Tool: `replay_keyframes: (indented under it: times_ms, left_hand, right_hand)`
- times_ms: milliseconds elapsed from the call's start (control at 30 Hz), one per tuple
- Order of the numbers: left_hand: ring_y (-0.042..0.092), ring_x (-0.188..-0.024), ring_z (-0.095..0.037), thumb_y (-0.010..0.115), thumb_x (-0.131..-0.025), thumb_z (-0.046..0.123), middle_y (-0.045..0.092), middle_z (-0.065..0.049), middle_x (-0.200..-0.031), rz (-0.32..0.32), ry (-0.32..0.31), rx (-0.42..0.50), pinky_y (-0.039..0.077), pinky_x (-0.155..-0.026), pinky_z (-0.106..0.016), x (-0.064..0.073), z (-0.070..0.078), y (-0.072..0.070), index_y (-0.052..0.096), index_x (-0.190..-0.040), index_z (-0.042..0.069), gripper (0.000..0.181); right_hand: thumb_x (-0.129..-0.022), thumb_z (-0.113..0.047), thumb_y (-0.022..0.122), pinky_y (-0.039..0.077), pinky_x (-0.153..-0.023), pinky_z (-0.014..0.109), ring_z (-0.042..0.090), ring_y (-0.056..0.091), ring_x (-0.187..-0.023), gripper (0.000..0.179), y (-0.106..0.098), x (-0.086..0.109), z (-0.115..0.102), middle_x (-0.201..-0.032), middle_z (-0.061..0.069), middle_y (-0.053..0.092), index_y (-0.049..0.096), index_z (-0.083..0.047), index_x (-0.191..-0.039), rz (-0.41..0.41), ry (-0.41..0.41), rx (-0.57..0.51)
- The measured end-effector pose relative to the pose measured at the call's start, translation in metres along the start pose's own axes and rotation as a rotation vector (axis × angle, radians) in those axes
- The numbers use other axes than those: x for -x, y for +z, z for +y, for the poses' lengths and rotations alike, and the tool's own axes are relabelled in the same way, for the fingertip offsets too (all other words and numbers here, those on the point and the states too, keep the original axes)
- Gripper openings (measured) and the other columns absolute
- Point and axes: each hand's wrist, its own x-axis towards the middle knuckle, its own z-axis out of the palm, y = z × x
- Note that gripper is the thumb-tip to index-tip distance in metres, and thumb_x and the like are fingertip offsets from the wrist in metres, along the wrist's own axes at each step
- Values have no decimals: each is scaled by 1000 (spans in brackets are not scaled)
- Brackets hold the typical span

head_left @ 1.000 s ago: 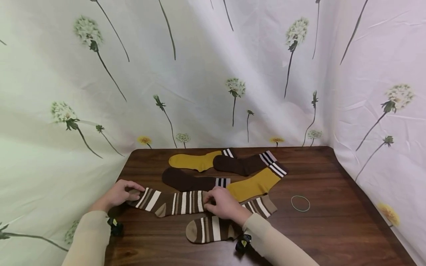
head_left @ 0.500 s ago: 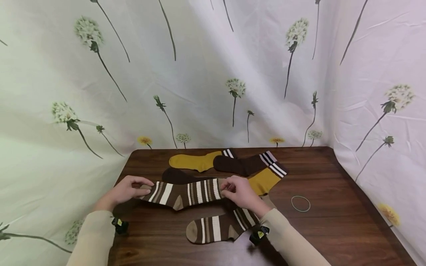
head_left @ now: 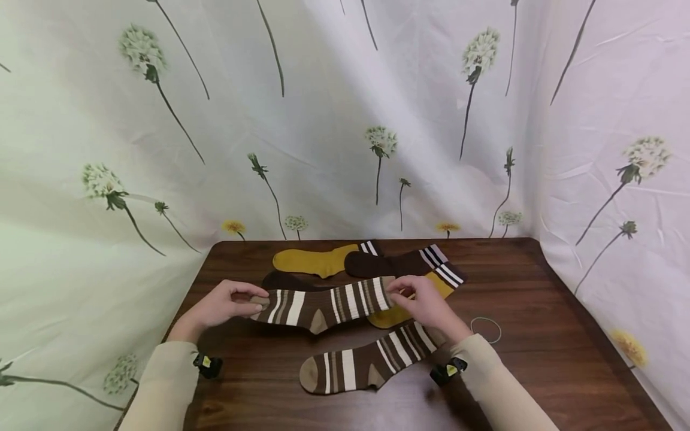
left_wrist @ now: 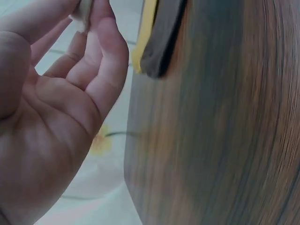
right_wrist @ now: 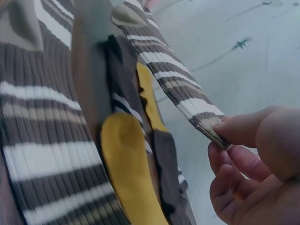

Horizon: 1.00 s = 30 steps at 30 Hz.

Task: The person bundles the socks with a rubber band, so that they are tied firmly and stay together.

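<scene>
A brown sock with white and tan stripes [head_left: 302, 308] is stretched between both hands, raised above the table. My left hand [head_left: 229, 305] pinches its tan toe between thumb and fingers. At the other end, my right hand [head_left: 423, 302] pinches the tan cuff, seen closely in the right wrist view, where the held striped sock [right_wrist: 173, 79] slants away from the fingertips. Below it on the table lies a matching striped sock [head_left: 350, 368], its cuff end partly behind my right wrist. In the left wrist view only a bit of the toe [left_wrist: 84, 14] shows.
Behind the held sock lie two mustard socks [head_left: 307, 261] and two dark brown socks [head_left: 399, 266], partly overlapping or covered. A thin pale green ring [head_left: 486, 319] lies on the wooden table [head_left: 539, 359] at the right. Flower-printed cloth [head_left: 323, 120] hangs around the back and sides.
Both hands have lifted the striped sock off the table and carried it right and slightly away. The matching striped sock beneath now shows more fully.
</scene>
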Motion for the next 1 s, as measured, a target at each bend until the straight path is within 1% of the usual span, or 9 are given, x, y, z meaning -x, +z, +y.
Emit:
replay_keyframes:
  times_ms: [67, 133, 267, 433, 467, 567, 733, 900, 1000]
  left_hand:
    - [77, -91, -20, 71, -100, 5, 69, -33, -124, -12, 16, 21, 63, -81, -33, -3, 3, 5, 65, -132, -12, 37]
    - [78, -91, -22, 71, -100, 5, 70, -31, -123, -18, 36, 33, 63, -82, -34, -5, 6, 10, 65, -132, -11, 37]
    - [78, -90, -23, 74, -98, 6, 74, -24, -118, -11, 76, 30, 62, -81, -33, -9, 11, 22, 67, -132, -8, 37]
    - [77, -90, -18, 77, -96, 6, 69, -21, -124, -3, 117, 17, 63, -80, -33, -11, 17, 38, 69, -131, -4, 38]
    - [76, -88, -15, 77, -96, 7, 69, -21, -124, -2, 122, 9, 62, -79, -33, -11, 18, 42, 70, -131, -2, 38]
    - [73, -85, -12, 77, -97, 8, 69, -20, -122, -11, 145, 3, 63, -76, -35, -12, 22, 51, 71, -131, 0, 36]
    - [73, -82, -17, 73, -99, 6, 69, -20, -119, -48, 186, 45, 63, -74, -41, -10, 26, 65, 70, -133, -1, 35]
    - [74, -80, -21, 74, -97, 1, 70, -20, -110, -72, 230, 96, 63, -71, -44, -9, 25, 77, 70, -132, -4, 36]
    - [75, -82, -20, 74, -96, 0, 71, -19, -106, -78, 240, 112, 63, -71, -42, -8, 25, 82, 71, -129, -5, 34]
  right_hand:
    - [-98, -10, 75, 57, -72, 28, 14, 70, -90, 17, -7, 2, 3, -112, 3, 76, 78, -14, -114, 12, 18, -4]
    - [-98, -9, 75, 57, -70, 28, 15, 70, -89, 17, -14, 4, 6, -112, 4, 77, 78, -12, -115, 26, 19, -12]
    - [-98, -8, 75, 56, -68, 28, 16, 69, -89, 18, -29, 7, 11, -112, 4, 77, 78, -12, -115, 44, 24, -17]
    - [-99, -7, 73, 57, -68, 28, 16, 68, -90, 20, -45, 13, 20, -115, 6, 76, 78, -12, -117, 35, 57, -41]
    - [-99, -6, 73, 57, -68, 28, 16, 68, -89, 20, -48, 14, 22, -116, 7, 76, 78, -11, -117, 35, 58, -46]
    - [-98, -5, 73, 58, -68, 27, 15, 69, -88, 19, -56, 17, 27, -116, 10, 76, 78, -9, -117, 28, 60, -70]
    - [-99, -6, 73, 59, -69, 28, 13, 69, -86, 19, -68, 25, 35, -115, 11, 76, 77, -7, -117, -10, 50, -94]
    - [-100, -10, 73, 58, -75, 27, 12, 67, -92, 19, -80, 34, 40, -113, 8, 76, 77, -7, -118, -43, 86, -96]
    - [-100, -11, 73, 57, -82, 27, 11, 66, -98, 19, -85, 38, 42, -115, 8, 76, 78, -7, -118, -61, 96, -83]
